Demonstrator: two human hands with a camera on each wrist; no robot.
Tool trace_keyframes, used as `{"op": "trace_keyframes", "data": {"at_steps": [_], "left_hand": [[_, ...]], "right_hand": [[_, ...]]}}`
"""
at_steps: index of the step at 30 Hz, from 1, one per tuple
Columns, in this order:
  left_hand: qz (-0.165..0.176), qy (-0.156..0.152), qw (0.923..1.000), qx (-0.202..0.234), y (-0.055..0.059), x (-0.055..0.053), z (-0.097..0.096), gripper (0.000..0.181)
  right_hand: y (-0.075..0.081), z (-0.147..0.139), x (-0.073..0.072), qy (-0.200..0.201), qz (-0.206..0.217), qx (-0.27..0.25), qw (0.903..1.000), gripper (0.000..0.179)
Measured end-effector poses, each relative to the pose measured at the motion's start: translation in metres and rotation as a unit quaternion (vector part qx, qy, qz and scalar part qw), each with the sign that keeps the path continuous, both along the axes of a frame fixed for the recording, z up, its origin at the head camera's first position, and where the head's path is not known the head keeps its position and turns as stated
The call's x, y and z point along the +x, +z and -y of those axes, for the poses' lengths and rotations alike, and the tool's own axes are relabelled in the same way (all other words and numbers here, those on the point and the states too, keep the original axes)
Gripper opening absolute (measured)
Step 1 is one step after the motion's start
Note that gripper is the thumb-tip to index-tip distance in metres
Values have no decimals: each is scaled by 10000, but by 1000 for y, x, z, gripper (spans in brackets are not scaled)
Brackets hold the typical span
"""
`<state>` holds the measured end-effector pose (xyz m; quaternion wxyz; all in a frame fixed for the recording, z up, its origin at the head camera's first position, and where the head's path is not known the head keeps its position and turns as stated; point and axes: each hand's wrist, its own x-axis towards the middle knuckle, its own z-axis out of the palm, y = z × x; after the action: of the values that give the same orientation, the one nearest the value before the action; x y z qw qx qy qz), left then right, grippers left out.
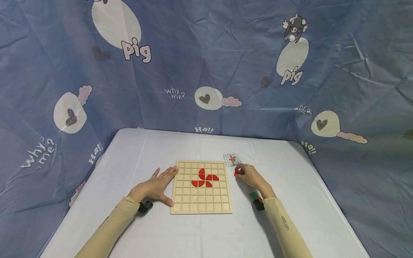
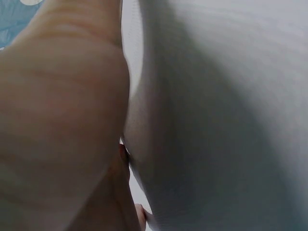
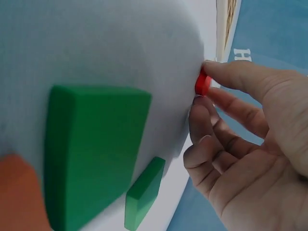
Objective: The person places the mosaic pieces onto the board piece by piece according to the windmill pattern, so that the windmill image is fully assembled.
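A square wooden grid board (image 1: 187, 207) lies on the table. Several red quarter-round pieces (image 1: 201, 174) sit in its cells, forming most of a pinwheel shape. My left hand (image 1: 156, 187) rests at the board's left edge, fingers and thumb spread along it. Just right of the board, my right hand (image 1: 249, 175) pinches a small red piece (image 3: 202, 83) between thumb and fingers, close to the tabletop. Behind that hand is a pattern card (image 1: 232, 160) with a small red pinwheel picture. The left wrist view shows mostly the wrist and tablecloth; the fingertips are largely hidden.
Two green blocks (image 3: 103, 144) and an orange block (image 3: 21, 192) lie near the right wrist, partly hidden by it in the head view. A white cloth covers the table (image 1: 200, 236). Blue printed fabric (image 1: 206, 64) hangs behind and at both sides.
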<state>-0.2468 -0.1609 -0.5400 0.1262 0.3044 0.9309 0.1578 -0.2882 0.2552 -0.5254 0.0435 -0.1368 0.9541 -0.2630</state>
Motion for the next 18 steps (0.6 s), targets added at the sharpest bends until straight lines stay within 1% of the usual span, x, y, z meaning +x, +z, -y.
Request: {"op": "trace_keyframes", "data": {"at_steps": [2,4,8,11,13,15,18], "left_hand": [[4,-8,10000,63,0,0,0,139],[14,-2,10000,38,1,0,0,140],[8,12,10000,19,-1,0,0,140],[-2,18,10000,-6,-2,-1,0,140],[-11,22,10000,-25,-3,-1,0,140],[-8,12,10000,8,-3,-1,0,140],[22,20,10000,-15,-2,-1,0,140]], "right_hand": [[-1,1,-1,23,-49,1,10000,20],[-3,2,-1,-20,-62,-21,10000,21],[-5,7,-3,-423,78,-43,9991,20],[-5,10,-3,-787,256,-36,9966,24],[-4,11,-2,-919,333,-34,9952,27],[-2,11,-1,-972,324,-36,9947,29],[-1,9,1,-896,245,-76,9956,31]]}}
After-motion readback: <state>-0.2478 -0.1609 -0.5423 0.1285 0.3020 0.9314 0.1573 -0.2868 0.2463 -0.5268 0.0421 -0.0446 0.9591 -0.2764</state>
